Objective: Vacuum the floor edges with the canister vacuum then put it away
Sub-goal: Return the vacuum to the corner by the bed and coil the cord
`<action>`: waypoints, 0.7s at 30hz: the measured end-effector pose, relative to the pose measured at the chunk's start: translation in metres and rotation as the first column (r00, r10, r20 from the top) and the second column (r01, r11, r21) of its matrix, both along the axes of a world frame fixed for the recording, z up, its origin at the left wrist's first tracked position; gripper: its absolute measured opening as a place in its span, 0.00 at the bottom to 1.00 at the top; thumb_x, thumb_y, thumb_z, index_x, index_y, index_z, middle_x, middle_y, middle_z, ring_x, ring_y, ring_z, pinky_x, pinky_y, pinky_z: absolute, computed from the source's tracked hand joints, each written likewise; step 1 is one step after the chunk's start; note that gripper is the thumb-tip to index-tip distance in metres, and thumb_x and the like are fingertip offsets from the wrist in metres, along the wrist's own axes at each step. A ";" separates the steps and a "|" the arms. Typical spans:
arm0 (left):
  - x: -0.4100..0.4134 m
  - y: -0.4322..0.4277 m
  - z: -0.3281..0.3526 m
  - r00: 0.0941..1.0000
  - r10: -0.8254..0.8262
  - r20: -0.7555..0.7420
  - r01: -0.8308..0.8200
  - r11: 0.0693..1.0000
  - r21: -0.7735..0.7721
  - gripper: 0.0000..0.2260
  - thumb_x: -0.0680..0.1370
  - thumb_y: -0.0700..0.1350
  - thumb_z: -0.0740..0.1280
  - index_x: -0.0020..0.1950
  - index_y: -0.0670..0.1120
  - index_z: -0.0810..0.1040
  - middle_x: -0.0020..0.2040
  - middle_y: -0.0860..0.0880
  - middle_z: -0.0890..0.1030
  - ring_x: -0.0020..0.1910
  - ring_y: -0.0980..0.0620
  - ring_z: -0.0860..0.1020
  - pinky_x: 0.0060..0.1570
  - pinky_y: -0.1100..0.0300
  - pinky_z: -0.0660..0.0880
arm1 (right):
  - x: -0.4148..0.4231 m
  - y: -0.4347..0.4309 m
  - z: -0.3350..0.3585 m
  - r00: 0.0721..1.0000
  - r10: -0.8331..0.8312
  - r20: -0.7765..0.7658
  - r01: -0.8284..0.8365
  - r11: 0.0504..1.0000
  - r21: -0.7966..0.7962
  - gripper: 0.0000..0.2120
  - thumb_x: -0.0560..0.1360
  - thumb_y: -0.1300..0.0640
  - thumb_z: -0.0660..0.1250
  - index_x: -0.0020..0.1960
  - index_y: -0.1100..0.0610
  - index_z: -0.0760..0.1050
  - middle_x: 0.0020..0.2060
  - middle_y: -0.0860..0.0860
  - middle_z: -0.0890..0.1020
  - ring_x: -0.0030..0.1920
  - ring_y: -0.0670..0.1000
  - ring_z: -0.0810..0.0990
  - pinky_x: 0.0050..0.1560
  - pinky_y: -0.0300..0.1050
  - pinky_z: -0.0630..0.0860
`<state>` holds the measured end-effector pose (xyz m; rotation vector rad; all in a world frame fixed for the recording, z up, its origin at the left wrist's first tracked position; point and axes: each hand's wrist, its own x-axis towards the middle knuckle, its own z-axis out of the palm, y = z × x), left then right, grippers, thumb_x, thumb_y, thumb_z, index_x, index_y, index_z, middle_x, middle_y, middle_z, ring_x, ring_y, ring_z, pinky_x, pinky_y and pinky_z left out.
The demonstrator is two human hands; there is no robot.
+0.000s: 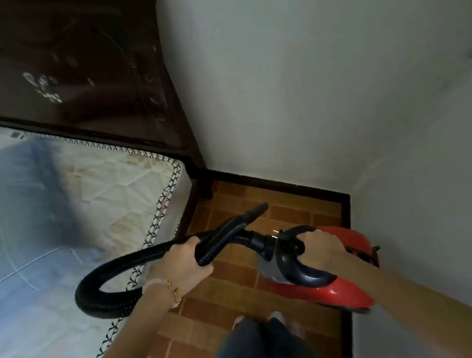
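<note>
Narrow strip of brown tile floor lower centre, white wall filling upper right. One dark headboard upper left, one mattress left of frame. One black hose loops over mattress edge, centre left. Your left hand holds it, fingers curled round hose, one bracelet at wrist. One nozzle pokes up-frame just past those fingers. Right of centre, your right hand grips one dark handle, fingers wrapped over top. One red canister vacuum sits under knuckles, beside wall.
</note>
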<state>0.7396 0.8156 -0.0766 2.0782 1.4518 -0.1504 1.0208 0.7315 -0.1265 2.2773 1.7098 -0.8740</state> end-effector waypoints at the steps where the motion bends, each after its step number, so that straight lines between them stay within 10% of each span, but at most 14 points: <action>1: 0.004 0.003 -0.003 1.000 0.016 0.011 -0.015 1.000 -0.021 0.15 0.73 0.49 0.69 0.58 0.49 0.73 0.38 0.53 0.77 0.34 0.55 0.78 0.32 0.61 0.76 | 0.008 0.007 -0.003 1.000 0.027 0.009 -0.027 1.000 -0.009 0.14 0.73 0.54 0.60 0.57 0.52 0.74 0.49 0.51 0.82 0.51 0.55 0.81 0.48 0.47 0.77; 13: 0.044 0.067 -0.057 0.987 0.160 0.008 -0.157 0.976 -0.151 0.12 0.70 0.50 0.69 0.48 0.50 0.69 0.34 0.56 0.74 0.30 0.60 0.73 0.26 0.68 0.65 | 0.072 0.109 -0.043 0.976 0.217 0.033 -0.210 0.965 -0.155 0.03 0.72 0.57 0.60 0.42 0.50 0.70 0.44 0.53 0.81 0.49 0.57 0.81 0.45 0.47 0.75; 21: 0.071 0.111 -0.091 0.942 0.333 -0.031 -0.328 0.904 -0.276 0.17 0.70 0.50 0.69 0.56 0.46 0.74 0.40 0.50 0.79 0.36 0.53 0.79 0.35 0.59 0.78 | 0.090 0.197 -0.079 0.911 0.412 0.036 -0.386 0.879 -0.280 0.12 0.74 0.56 0.60 0.57 0.54 0.73 0.53 0.54 0.80 0.54 0.58 0.80 0.49 0.49 0.75</action>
